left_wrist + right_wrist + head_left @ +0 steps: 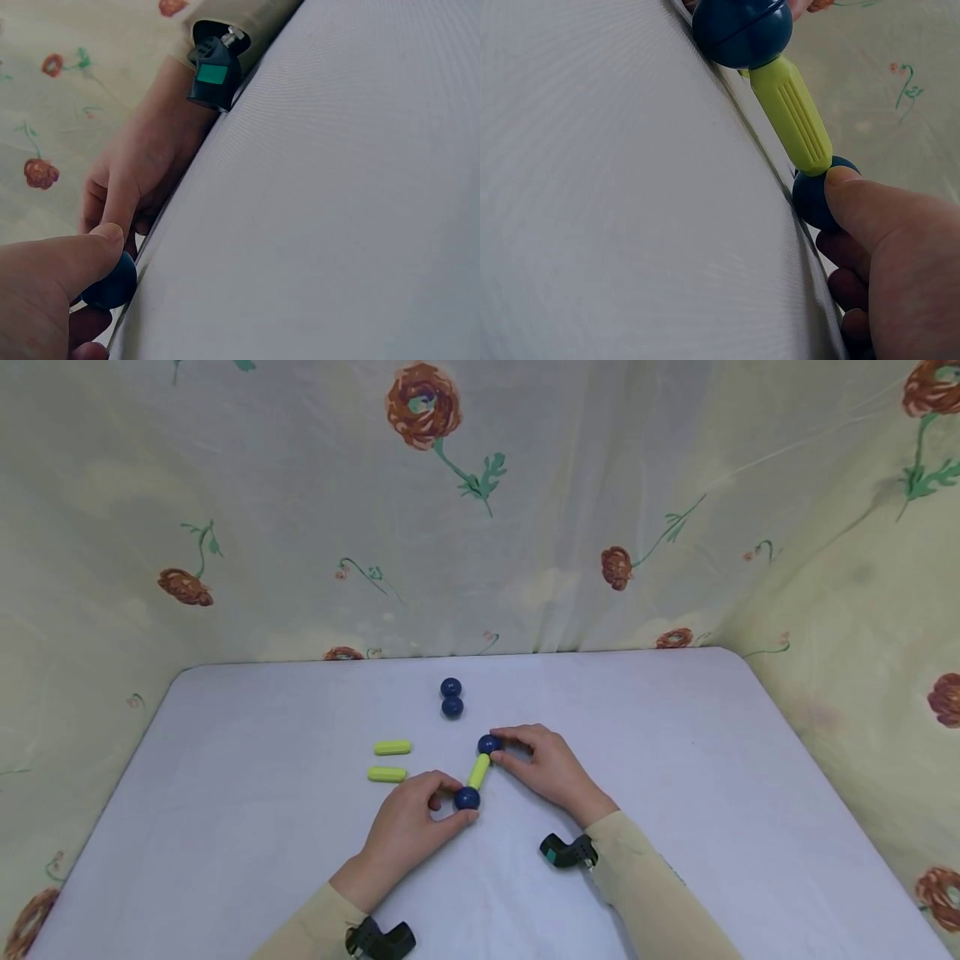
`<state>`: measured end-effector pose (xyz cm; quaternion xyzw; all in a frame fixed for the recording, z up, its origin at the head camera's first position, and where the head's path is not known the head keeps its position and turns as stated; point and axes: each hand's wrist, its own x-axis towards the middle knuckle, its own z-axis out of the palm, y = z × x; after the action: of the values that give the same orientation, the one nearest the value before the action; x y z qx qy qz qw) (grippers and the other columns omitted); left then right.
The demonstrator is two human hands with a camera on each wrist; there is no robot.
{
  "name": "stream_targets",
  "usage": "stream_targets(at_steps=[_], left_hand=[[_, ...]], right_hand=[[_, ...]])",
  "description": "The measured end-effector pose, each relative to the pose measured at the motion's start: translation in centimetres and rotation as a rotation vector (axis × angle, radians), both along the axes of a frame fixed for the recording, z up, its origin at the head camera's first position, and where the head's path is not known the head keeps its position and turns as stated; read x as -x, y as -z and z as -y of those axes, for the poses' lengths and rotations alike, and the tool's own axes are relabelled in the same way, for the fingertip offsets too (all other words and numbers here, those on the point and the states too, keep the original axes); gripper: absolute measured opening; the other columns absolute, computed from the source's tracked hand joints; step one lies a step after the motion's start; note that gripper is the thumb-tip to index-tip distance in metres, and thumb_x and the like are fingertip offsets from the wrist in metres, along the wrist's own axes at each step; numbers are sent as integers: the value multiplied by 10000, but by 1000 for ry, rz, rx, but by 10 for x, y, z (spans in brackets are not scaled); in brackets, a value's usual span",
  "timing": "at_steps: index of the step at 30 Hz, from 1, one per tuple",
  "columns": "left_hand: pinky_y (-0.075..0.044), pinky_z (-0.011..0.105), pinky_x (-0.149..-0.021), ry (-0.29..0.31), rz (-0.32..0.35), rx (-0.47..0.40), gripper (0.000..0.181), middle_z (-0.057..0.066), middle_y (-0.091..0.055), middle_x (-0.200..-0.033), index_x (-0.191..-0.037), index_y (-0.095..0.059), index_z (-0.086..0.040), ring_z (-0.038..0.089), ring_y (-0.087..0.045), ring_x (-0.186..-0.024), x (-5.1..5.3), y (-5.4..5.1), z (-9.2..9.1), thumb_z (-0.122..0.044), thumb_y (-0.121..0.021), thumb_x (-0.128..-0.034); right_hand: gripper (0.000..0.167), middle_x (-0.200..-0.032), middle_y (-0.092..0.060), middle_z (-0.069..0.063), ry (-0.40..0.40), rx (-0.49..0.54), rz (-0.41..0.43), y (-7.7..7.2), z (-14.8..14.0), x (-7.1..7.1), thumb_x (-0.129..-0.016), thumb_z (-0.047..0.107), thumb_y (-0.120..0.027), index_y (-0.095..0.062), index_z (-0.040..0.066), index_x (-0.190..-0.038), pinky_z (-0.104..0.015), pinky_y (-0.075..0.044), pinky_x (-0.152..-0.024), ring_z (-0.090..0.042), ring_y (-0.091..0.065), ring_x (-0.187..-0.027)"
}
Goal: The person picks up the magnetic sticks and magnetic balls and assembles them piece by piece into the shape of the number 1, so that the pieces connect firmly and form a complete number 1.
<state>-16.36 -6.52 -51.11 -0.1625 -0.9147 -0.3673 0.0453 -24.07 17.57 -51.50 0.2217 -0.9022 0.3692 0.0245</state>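
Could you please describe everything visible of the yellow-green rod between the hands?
The yellow-green rod is short and straight, with tapered ends and lengthwise grooves, and looks like plastic. It slants over the white tabletop, its ends meeting the near blue ball, held by the left hand, and the far blue ball, held by the right hand. Whether the right thumb touches the rod is unclear.

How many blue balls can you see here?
4: one blue ball in the left hand, another blue ball in the right hand; farther back on the table, a front ball and a rear ball lined up.
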Motion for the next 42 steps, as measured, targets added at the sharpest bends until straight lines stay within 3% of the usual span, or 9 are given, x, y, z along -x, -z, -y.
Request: stream_targets(at_steps=[5,10,18,31,42], left_hand=[[-439,245,-653,-2,41,15,396,-142,-601,-911,-1079,-673,-247,54,-513,-742,0,-3,2,-502,-794,-802],[-470,270,-697,-24,95,4,448,-136,-625,-989,-1119,-671,-224,46,-541,-798,0,-15,9,-505,-798,-795],[-483,308,-719,-100,91,4,397,-95,-662,-998,-1079,-684,-194,67,-566,-811,2,-28,34,-382,-854,-773],[-478,394,-859,-151,-7,-36,386,-20,-621,-1071,-1080,-691,-125,178,-584,-970,14,-15,72,-288,-864,-776],[-426,484,-957,-169,11,-30,374,53,-633,-1144,-1118,-719,-119,290,-565,-1124,23,-2,83,-299,-835,-812]], right_hand=[[389,-1206,-660,111,7,-3,5,0,1,0,-930,438,-675,-683,240,-1265,-385,-484,-910,-111,-579,-1121],[387,-1210,-657,113,16,-7,7,0,1,-1,-932,441,-674,-678,251,-1270,-384,-487,-904,-106,-580,-1113],[396,-1205,-658,117,11,-17,12,1,0,1,-930,455,-668,-682,247,-1266,-375,-485,-906,-105,-579,-1118],[393,-1194,-650,126,33,-18,32,4,-1,1,-931,464,-663,-671,272,-1273,-344,-481,-880,-76,-568,-1073],[385,-1139,-671,102,55,-3,10,3,0,2,-936,415,-678,-666,237,-1277,-343,-492,-838,-82,-579,-1000]])
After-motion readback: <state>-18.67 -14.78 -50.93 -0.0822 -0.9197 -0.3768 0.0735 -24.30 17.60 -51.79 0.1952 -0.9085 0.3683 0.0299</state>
